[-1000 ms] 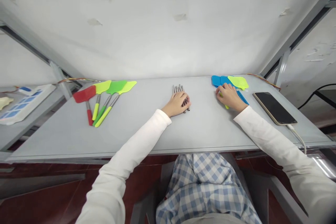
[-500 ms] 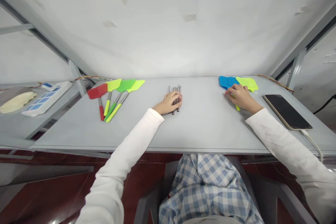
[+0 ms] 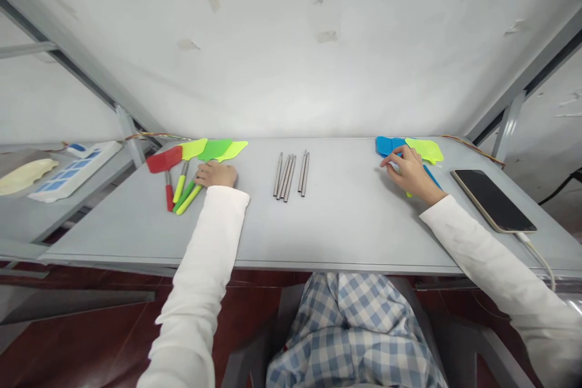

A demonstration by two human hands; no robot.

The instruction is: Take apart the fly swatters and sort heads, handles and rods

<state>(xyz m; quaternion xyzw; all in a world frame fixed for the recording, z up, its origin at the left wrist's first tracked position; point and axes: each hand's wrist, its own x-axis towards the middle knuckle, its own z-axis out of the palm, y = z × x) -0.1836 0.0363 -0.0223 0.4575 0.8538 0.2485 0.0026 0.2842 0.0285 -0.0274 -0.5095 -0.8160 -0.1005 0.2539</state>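
On the left, a red spatula [image 3: 164, 160], a yellow spatula [image 3: 194, 148], a green spatula [image 3: 215, 148] and a yellow-green spatula [image 3: 233, 150] lie fanned out. My left hand [image 3: 216, 174] rests over the shafts of the green and yellow-green ones, its fingers slightly apart and bent over them. Several slim metal rods [image 3: 285, 177] with tapered tips lie mid-table, two a little apart from the others. My right hand [image 3: 413, 174] is loosely open over blue spatulas [image 3: 384, 145] and a yellow-green spatula [image 3: 427, 150]. It partly hides their shafts and handles.
A phone [image 3: 495, 200] with a white cable lies at the right of the grey table [image 3: 341, 230]. A wall stands behind it, with thin wires along its foot. On a neighbouring table at left is a white power strip [image 3: 75, 173].
My left hand has left the metal rods and moved left to the spatulas, leaving the rods uncovered on the table. My right hand stays at the right-hand spatulas, slightly shifted.
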